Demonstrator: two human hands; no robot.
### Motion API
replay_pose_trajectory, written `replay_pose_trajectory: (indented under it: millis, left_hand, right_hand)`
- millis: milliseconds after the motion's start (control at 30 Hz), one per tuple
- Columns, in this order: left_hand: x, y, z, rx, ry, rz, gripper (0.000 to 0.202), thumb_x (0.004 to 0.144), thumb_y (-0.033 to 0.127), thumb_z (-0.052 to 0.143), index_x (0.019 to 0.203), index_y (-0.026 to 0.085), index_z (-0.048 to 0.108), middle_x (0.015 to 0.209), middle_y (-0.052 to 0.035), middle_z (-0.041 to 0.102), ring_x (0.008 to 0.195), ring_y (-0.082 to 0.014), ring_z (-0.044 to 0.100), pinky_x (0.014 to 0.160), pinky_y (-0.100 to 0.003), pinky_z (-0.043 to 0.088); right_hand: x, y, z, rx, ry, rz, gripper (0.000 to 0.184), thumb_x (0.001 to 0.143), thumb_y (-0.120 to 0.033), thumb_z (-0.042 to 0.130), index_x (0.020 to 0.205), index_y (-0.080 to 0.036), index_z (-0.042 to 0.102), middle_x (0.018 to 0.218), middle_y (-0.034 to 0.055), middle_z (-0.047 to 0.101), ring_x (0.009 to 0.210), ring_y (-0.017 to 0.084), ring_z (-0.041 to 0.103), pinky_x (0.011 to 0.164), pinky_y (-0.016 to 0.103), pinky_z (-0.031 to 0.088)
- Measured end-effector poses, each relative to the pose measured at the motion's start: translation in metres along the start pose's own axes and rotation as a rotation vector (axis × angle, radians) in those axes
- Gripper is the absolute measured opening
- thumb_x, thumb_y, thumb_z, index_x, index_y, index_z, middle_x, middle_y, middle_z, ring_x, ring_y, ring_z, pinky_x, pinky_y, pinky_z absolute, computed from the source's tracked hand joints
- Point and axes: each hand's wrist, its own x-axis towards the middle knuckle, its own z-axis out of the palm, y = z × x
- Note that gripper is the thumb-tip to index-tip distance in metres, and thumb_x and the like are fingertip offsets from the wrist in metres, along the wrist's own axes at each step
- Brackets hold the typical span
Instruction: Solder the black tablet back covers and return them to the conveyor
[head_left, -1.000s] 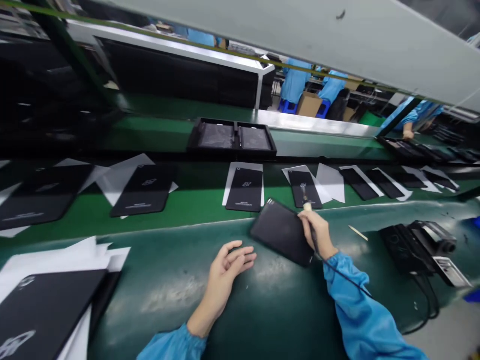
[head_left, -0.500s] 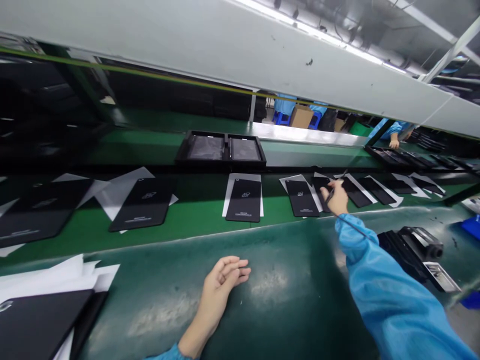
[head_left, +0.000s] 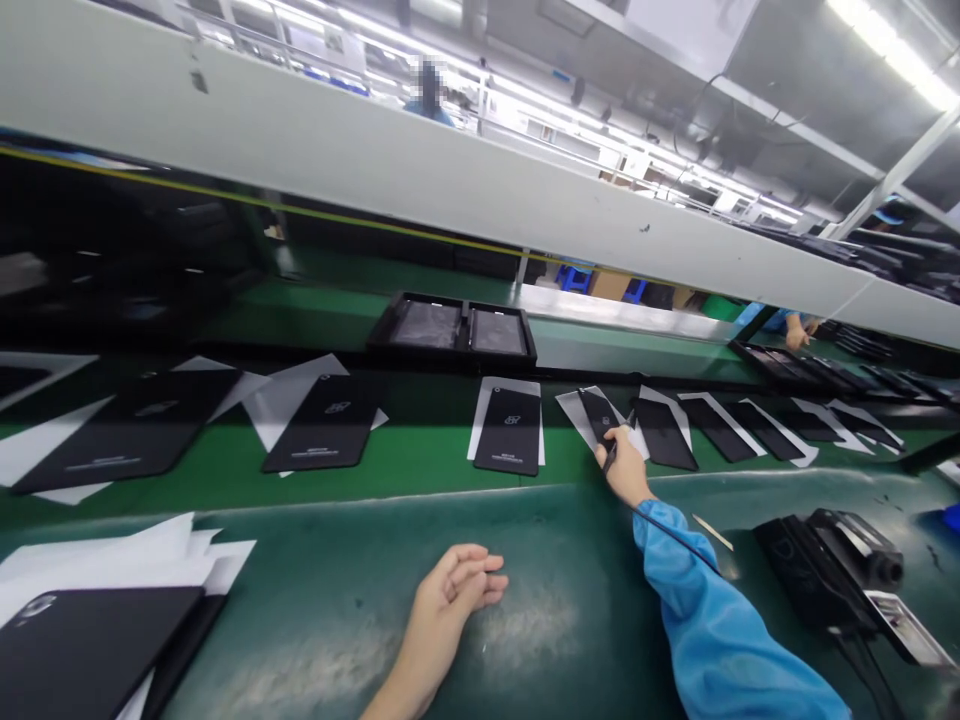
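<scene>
My right hand is closed around a slim dark pen-shaped tool with a cord that runs back along the blue sleeve. It hovers over the lower part of a black tablet-like panel with a printed logo, lying on white sheets; its fingers hide part of the panel. Whether the tool's tip touches it, I cannot tell. To the left lies another black panel on a white sheet. My left hand holds nothing, its fingers loosely bent and apart, over the dark green bench.
Several more panels and sheets line the green belt. Behind stands a black two-part tray. Black panels and white sheets form a stack at front left. On the right sits a black device with a small metal tray. A co-worker's hand shows far right.
My right hand has moved left, from one panel to the neighbouring one, with the corded tool still in it. My left hand keeps its pose. The view has tilted up.
</scene>
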Motion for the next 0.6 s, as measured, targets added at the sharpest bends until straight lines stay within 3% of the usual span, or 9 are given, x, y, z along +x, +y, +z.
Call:
replay_pose_trajectory:
  millis: [133,300,400,500,600]
  left_hand:
    - [0.005,-0.01,-0.005,-0.023,-0.005,0.006,0.045,0.069,0.051,0.084,0.094,0.017,0.066,0.097,-0.0154,0.077,0.081,-0.0279,0.075,0.077,-0.041,0.06]
    - [0.009,-0.019,-0.01,-0.053,-0.011,0.031,0.05,0.069,0.052,0.084,0.099,0.018,0.064,0.098,-0.0152,0.076,0.084,-0.0294,0.075,0.08,-0.044,0.06]
    - [0.007,-0.014,-0.011,-0.069,0.034,0.099,0.048,0.075,0.052,0.08,0.107,0.019,0.063,0.113,-0.0166,0.074,0.098,-0.0306,0.073,0.091,-0.046,0.057]
    - [0.002,-0.003,-0.01,-0.076,0.073,0.161,0.051,0.078,0.053,0.076,0.115,0.02,0.064,0.131,-0.0172,0.067,0.113,-0.0322,0.068,0.102,-0.045,0.051]
    - [-0.001,0.006,-0.009,-0.074,0.067,0.139,0.055,0.074,0.052,0.08,0.116,0.02,0.065,0.124,-0.0162,0.071,0.115,-0.0337,0.067,0.099,-0.044,0.053]
  right_hand:
    - [0.021,0.006,-0.029,0.072,0.214,0.027,0.031,0.094,-0.035,0.037,0.1,-0.016,0.062,0.076,0.0053,0.064,0.07,0.022,0.061,0.07,0.033,0.044]
    - [0.021,-0.004,-0.076,0.193,0.406,0.004,0.035,0.099,-0.042,0.038,0.1,-0.015,0.061,0.097,0.0126,0.07,0.089,0.027,0.067,0.086,0.039,0.047]
    - [-0.002,-0.027,-0.089,0.305,0.304,-0.104,0.027,0.098,-0.041,0.047,0.092,-0.019,0.06,0.099,0.0103,0.072,0.095,0.026,0.069,0.089,0.037,0.05]
    - [-0.034,-0.055,-0.085,0.416,0.055,-0.25,0.023,0.098,-0.037,0.052,0.084,-0.021,0.06,0.091,0.0054,0.075,0.084,0.021,0.072,0.077,0.03,0.056]
    - [-0.061,-0.079,-0.072,0.502,-0.138,-0.359,0.023,0.1,-0.031,0.05,0.082,-0.022,0.061,0.086,0.0031,0.075,0.075,0.018,0.073,0.07,0.026,0.058]
